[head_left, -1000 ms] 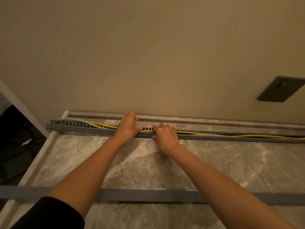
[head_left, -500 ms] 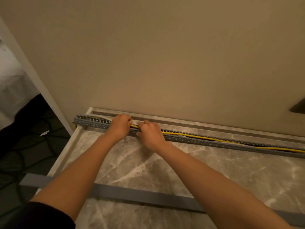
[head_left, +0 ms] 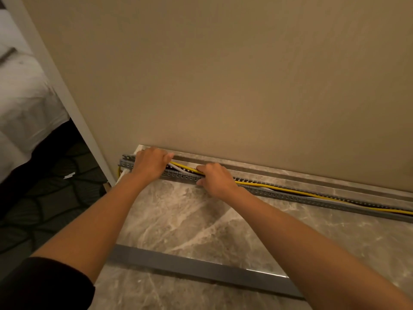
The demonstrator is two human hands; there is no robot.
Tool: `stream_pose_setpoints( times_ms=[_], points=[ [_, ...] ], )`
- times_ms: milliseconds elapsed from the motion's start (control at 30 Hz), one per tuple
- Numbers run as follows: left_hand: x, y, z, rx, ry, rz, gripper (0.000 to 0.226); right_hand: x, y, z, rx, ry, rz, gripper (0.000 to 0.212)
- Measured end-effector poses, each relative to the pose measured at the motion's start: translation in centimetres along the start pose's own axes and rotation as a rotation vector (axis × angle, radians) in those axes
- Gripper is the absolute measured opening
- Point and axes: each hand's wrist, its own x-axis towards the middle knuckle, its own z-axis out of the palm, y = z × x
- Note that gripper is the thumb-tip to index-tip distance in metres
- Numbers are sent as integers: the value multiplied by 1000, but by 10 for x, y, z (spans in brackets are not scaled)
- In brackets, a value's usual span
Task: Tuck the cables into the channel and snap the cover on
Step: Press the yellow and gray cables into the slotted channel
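A grey slotted cable channel [head_left: 290, 196] lies along the back of the marble counter [head_left: 190, 222], close to the wall. Yellow, white and dark cables [head_left: 279, 189] run inside it. My left hand [head_left: 149, 163] presses down on the channel near its left end, fingers curled over the cables. My right hand [head_left: 215, 179] lies on the channel just to the right, fingers bent down onto the cables. The long grey cover [head_left: 201, 266] lies loose on the counter near me, under my forearms.
A beige wall [head_left: 223, 74] rises right behind the channel. The counter's left edge [head_left: 116, 182] drops to a dark patterned floor [head_left: 44, 198]. White bedding [head_left: 24, 104] shows at far left beyond a white door frame [head_left: 67, 101].
Both hands have slid left along the channel toward its left end, and my view has swung left with them. The wall socket has left the frame.
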Motion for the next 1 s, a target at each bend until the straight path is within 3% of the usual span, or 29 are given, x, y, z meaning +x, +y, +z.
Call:
stream_pose_setpoints(
  times_ms=[133,367,500,733,867,1000],
  points=[
    [-1,-8,-1,-167,-28,-4,37,0,0,1,-22,-9,-11,26],
    [1,-12,3,-214,-15,8,22,1,0,-1,-31,-51,-8,27],
    [-4,-14,2,-168,143,42,27,6,0,-5,-7,-88,15,27],
    [-5,-19,-12,-66,47,94,27,3,1,-1,-11,-52,17,26],
    [-4,-15,-13,-181,43,-34,24,5,-2,-3,-23,-57,36,28],
    [-4,-5,-9,-212,28,-110,36,10,-16,-3,-105,-71,95,29]
  ],
)
